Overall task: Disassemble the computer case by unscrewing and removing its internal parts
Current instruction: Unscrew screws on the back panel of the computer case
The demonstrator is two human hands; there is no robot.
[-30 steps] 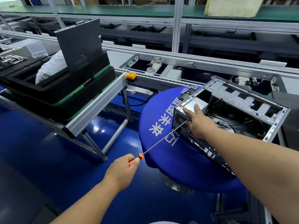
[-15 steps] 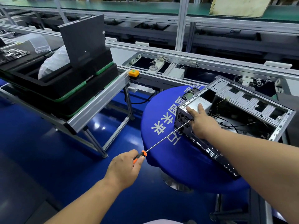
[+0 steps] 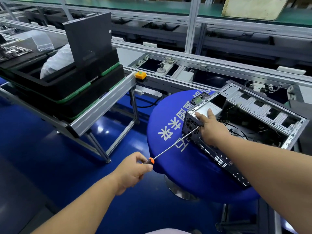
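The open top of the computer case [image 3: 263, 105] is giving entry from above, but black cables [image 3: 236, 130] are crossing its inner space and the right hand [image 3: 211, 128] is covering the near left corner. The long screwdriver [image 3: 173, 146], held by the left hand [image 3: 133, 171], is barring the gap at the case's left end. The round blue surface [image 3: 168, 119] is lying bare to the left. Stacked black trays [image 3: 67, 88] are crowding the rack beyond.

Both bare forearms reach forward. The left hand [image 3: 130, 171] is curled in a fist (thumb uppermost), gripping a handle. The right hand [image 3: 211, 128] stretches further out, palm down, fingers extended and pressing flat.
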